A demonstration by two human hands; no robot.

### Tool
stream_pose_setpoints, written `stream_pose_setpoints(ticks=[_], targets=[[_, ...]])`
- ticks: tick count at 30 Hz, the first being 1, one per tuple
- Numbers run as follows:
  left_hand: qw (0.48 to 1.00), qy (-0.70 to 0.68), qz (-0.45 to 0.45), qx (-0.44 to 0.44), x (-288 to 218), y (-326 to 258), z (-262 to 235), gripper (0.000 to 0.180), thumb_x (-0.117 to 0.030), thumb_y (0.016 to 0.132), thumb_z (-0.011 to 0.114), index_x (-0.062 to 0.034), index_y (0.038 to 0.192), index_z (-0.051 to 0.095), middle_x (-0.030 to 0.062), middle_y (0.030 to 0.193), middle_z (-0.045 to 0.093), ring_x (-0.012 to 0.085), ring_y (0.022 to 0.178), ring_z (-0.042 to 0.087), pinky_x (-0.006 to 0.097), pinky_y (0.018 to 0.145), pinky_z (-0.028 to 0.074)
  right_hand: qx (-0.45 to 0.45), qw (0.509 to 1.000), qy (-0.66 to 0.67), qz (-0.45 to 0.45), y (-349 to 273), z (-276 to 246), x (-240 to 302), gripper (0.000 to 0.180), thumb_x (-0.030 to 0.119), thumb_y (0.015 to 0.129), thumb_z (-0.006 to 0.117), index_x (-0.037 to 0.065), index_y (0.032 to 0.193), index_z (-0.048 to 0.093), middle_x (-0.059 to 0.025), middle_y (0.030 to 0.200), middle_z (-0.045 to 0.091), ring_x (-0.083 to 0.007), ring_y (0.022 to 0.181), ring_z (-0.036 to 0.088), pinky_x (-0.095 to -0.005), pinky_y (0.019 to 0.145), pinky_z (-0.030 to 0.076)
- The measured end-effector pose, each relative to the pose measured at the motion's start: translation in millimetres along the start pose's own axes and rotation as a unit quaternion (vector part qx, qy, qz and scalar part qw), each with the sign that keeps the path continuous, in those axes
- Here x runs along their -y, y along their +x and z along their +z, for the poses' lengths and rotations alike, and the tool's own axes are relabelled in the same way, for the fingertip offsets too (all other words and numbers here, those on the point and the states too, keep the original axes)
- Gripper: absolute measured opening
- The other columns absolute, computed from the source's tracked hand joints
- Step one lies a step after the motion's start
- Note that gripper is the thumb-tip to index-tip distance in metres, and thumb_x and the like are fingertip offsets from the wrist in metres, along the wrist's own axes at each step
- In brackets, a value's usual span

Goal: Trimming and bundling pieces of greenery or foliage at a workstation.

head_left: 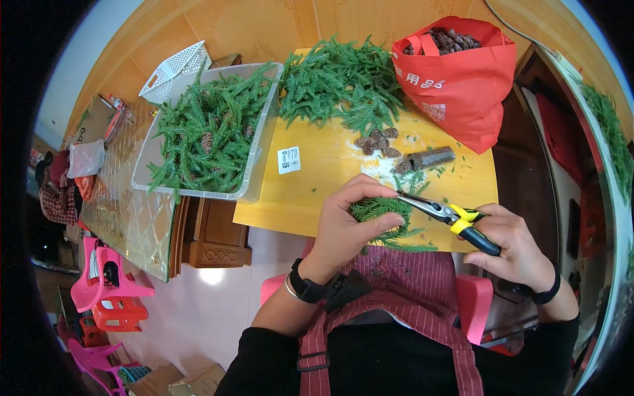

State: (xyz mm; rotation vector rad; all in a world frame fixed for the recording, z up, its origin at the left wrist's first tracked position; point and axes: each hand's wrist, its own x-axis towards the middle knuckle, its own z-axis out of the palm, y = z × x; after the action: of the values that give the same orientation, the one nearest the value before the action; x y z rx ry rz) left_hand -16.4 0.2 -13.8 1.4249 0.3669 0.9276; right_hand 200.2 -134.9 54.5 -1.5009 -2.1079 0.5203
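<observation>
My left hand is closed round a green artificial pine sprig at the near edge of the yellow table. In my right hand is a pair of long-nose pliers with yellow and black handles. The pliers' metal jaws reach to the top of the sprig beside my left fingers; what they touch there is too small to tell. Just beyond lie several brown pine cones and a dark bundle of short stems, with white powder around them.
A clear plastic bin filled with pine sprigs stands at the left, a white basket behind it. More sprigs are heaped at the table's back. A red bag of pine cones stands back right. A white label lies on the table.
</observation>
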Motion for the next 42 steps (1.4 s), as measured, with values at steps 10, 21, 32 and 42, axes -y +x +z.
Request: stream_pose_setpoints(ticks=[10,21,32,42], targets=[[1.0,-0.001,-0.024,-0.017,3.9,-2.5,4.9,0.025,0.002,0.069,0.068,-0.0008,0.092,0.059,0.0033,0.091,0.055,0.0104,0.083,0.052,0.023,0.075,0.042,0.015,0.994,-0.088,0.06,-3.6,-1.5,11.0,0.028,0.025,0.07,0.071,0.001,0.072,0.058,-0.0112,0.06,0.052,-0.0284,0.062,0.052,-0.0347,0.059,0.043],[0.982,-0.095,-0.16,0.039,-1.7,-1.5,-6.9,0.026,-0.001,0.078,0.06,-0.0006,0.104,0.056,0.0042,0.092,0.06,0.0106,0.082,0.056,0.025,0.076,0.046,-0.013,0.958,0.209,0.194,-13.9,-6.8,-0.7,0.038,0.033,0.079,0.06,-0.003,0.09,0.063,-0.0118,0.086,0.06,-0.0202,0.08,0.057,-0.0301,0.073,0.043],[0.994,-0.013,-0.11,-0.025,-58.5,-2.2,-57.1,0.025,-0.003,0.077,0.064,-0.0029,0.102,0.055,0.0044,0.09,0.062,0.0103,0.08,0.058,0.022,0.07,0.046,-0.144,0.916,-0.184,0.325,-67.3,28.3,-93.7,0.027,0.019,0.081,0.059,-0.007,0.084,0.053,-0.0257,0.079,0.054,-0.0381,0.079,0.052,-0.0415,0.069,0.042],[0.94,0.274,0.017,-0.203,-149.3,33.0,-164.2,0.019,-0.016,0.079,0.066,-0.0032,0.092,0.06,-0.002,0.081,0.06,0.0054,0.077,0.054,0.02,0.071,0.043,-0.089,0.932,-0.176,0.304,-51.5,46.4,-105.5,0.019,0.007,0.074,0.061,-0.007,0.083,0.052,-0.0255,0.086,0.055,-0.0401,0.088,0.051,-0.0414,0.076,0.043]])
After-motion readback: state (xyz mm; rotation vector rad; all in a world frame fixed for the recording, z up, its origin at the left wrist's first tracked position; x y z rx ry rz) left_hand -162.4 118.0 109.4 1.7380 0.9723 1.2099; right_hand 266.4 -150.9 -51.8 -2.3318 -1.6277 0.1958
